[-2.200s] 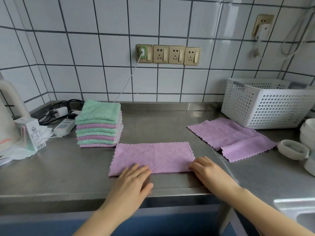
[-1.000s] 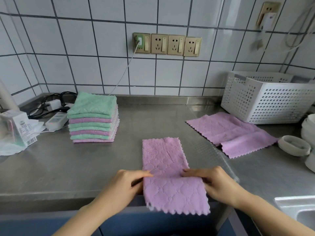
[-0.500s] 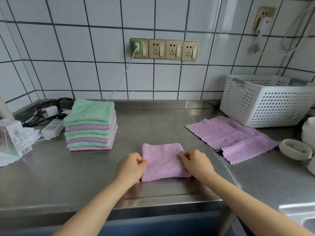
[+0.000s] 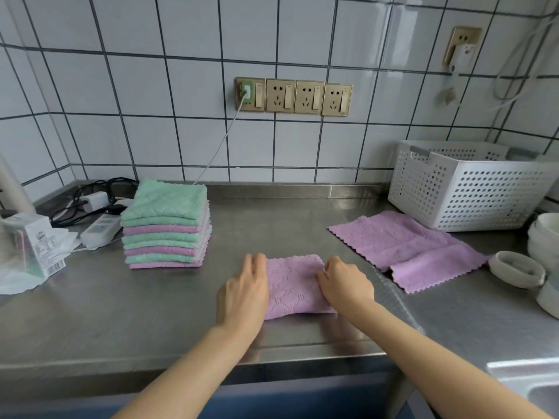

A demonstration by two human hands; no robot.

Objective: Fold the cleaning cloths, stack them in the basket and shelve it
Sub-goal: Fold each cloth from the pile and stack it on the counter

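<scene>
A purple cloth (image 4: 295, 285), folded into a small square, lies on the steel counter (image 4: 151, 313) near its front edge. My left hand (image 4: 243, 293) rests flat along the cloth's left edge with straight fingers. At the right edge, my right hand (image 4: 344, 282) has its fingers curled and its thumb on the cloth. A stack of folded green and purple cloths (image 4: 166, 225) stands at the back left. An unfolded purple cloth (image 4: 405, 247) lies spread out to the right. Behind it stands a white perforated basket (image 4: 465, 189).
A power strip (image 4: 101, 229) and black cables lie behind the stack, with a white cable running up to the wall sockets (image 4: 293, 96). A small carton (image 4: 36, 246) on plastic wrap is at far left. White bowls (image 4: 544, 237) and a white ring (image 4: 517, 269) sit at right.
The long purple strip was turned and folded in half into a small square. My hands now sit at its left and right edges, the left one flattened out.
</scene>
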